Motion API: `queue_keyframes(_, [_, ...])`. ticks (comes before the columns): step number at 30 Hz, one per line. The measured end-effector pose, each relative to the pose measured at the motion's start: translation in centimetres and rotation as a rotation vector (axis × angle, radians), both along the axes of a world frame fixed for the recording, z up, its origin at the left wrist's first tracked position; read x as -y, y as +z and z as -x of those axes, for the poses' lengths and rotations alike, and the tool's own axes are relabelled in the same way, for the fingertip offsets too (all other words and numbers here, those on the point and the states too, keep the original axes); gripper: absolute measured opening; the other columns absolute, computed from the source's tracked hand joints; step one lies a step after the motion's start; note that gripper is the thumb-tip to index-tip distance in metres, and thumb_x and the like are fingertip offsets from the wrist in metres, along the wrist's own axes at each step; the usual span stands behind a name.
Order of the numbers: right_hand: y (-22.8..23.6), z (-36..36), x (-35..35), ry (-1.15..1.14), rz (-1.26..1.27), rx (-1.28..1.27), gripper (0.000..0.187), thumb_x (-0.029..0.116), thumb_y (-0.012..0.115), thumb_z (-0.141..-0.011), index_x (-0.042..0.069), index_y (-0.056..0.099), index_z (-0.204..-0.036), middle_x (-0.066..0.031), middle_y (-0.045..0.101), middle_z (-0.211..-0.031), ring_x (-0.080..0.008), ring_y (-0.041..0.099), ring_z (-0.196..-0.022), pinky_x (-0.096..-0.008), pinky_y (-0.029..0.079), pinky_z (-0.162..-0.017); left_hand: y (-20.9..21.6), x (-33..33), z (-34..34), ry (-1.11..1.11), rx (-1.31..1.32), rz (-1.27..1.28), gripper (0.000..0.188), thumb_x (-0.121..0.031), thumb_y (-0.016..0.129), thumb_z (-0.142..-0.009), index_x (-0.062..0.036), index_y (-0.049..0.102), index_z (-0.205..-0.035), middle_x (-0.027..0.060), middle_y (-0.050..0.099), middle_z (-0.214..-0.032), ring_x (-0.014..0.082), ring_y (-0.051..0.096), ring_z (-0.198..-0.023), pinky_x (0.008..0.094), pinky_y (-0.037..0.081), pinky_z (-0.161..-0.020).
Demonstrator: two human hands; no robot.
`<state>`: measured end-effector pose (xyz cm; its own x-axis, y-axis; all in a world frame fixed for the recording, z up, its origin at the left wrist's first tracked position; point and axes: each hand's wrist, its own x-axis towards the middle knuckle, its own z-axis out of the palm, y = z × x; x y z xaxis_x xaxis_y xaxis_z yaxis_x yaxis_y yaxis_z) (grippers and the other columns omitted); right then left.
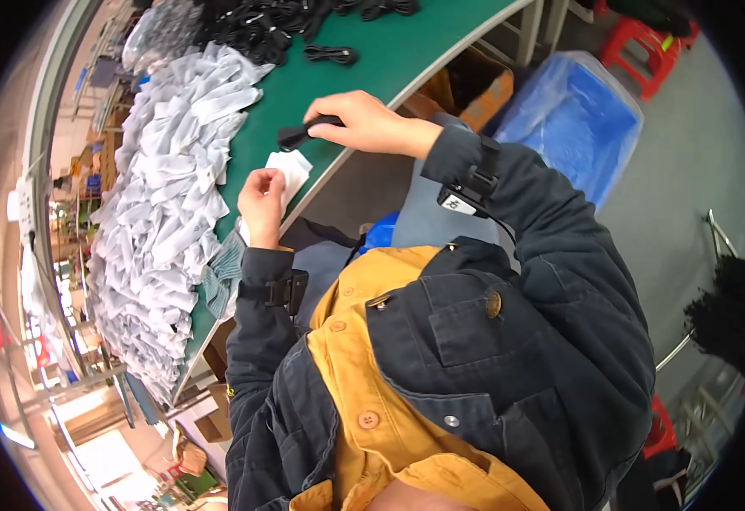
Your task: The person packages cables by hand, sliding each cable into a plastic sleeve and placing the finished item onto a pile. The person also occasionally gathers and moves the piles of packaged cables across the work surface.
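My right hand (360, 122) grips a bundled black cable (292, 137) over the front edge of the green table (381, 53). Close by on the left, my left hand (262, 203) pinches a small white bag (294, 168), perhaps more than one layered together. The cable's end hangs just above the bag's upper edge, and I cannot tell whether the two touch. Farther back on the table lies a single coiled black cable (332, 54), with a heap of similar cables (257, 25) behind it.
A large pile of white bagged items (164, 196) covers the table's left side. A grey-green cloth (224, 277) lies by my left wrist. Right of the table stand a cardboard box (487, 100), a plastic-lined blue bin (570, 123) and a red stool (652, 53).
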<state>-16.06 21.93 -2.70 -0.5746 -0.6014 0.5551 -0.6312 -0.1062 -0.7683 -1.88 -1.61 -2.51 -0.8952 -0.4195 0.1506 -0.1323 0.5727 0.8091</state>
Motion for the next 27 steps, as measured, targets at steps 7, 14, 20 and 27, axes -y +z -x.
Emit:
queue_keyframes(7, [-0.1,-0.4,1.5,0.031,-0.071,-0.108,0.021,0.021,0.066,-0.090,0.007,0.065,-0.106,-0.0114,0.064,-0.089,-0.0298,0.063,-0.083,-0.0391,0.049,-0.069,1.4,-1.5,-0.2,0.019,-0.029,0.080,0.008,-0.008,0.066,-0.092,-0.0003,0.064,-0.093,0.0000,0.063,-0.082,0.0068,0.057,-0.072,0.0218,0.046,-0.066])
queue_keyframes(14, [0.6,-0.5,1.9,0.095,-0.132,-0.309,0.018,0.020,0.067,-0.089,0.008,0.065,-0.104,-0.0102,0.063,-0.086,-0.0296,0.063,-0.080,-0.0382,0.049,-0.067,2.7,-2.1,-0.1,-0.016,-0.141,0.152,0.005,-0.004,0.066,-0.090,-0.0017,0.063,-0.093,0.0015,0.064,-0.083,0.0094,0.058,-0.072,0.0233,0.047,-0.066])
queue_keyframes(20, [2.7,-1.1,4.4,0.236,-0.340,0.911,0.018,0.012,0.066,-0.090,0.011,0.067,-0.108,-0.0068,0.060,-0.093,-0.0228,0.061,-0.081,-0.0346,0.048,-0.068,5.3,-2.3,0.2,-0.196,-0.283,0.457,0.008,0.000,0.066,-0.086,-0.0025,0.061,-0.092,0.0044,0.064,-0.093,0.0121,0.058,-0.077,0.0259,0.049,-0.068])
queue_keyframes(27, [3.9,-1.0,6.3,0.233,0.025,-0.142,0.022,0.005,0.067,-0.089,0.006,0.066,-0.111,-0.0065,0.056,-0.107,-0.0136,0.056,-0.086,-0.0259,0.047,-0.069,8.3,-0.6,0.7,-0.137,-0.235,0.164,0.012,0.001,0.068,-0.083,-0.0020,0.059,-0.090,0.0077,0.062,-0.098,0.0170,0.058,-0.081,0.0290,0.047,-0.071])
